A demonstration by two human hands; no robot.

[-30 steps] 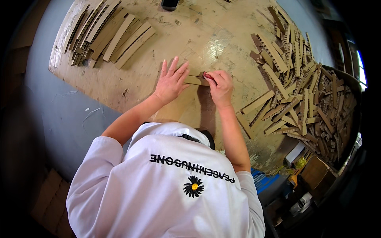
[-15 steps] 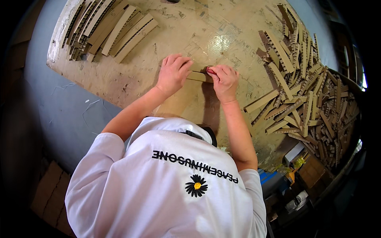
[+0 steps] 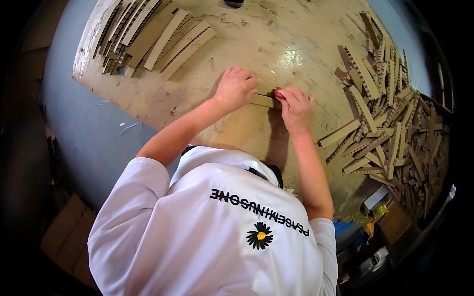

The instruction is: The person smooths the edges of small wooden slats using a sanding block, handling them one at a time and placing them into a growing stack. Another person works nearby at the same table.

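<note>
A narrow tan cardboard strip point(image 3: 265, 100) lies crosswise on the table in front of me, between my hands. My left hand point(image 3: 236, 90) is closed at its left end, with curled fingers that partly hide that end. In the pinched fingers of my right hand point(image 3: 297, 109) is a small red object point(image 3: 279, 93), held at the strip's right end. Most of the red object is covered by the fingers, so its kind cannot be made out.
Several long cardboard strips point(image 3: 170, 37) lie stacked side by side at the far left of the worn table point(image 3: 237, 44). A large loose heap of cardboard strips point(image 3: 395, 118) covers the right side. A dark object point(image 3: 233, 3) sits at the far edge.
The whole view has shifted, so the table and hands appear farther right. Both hands stay at the cardboard strip with nearly the same grip.
</note>
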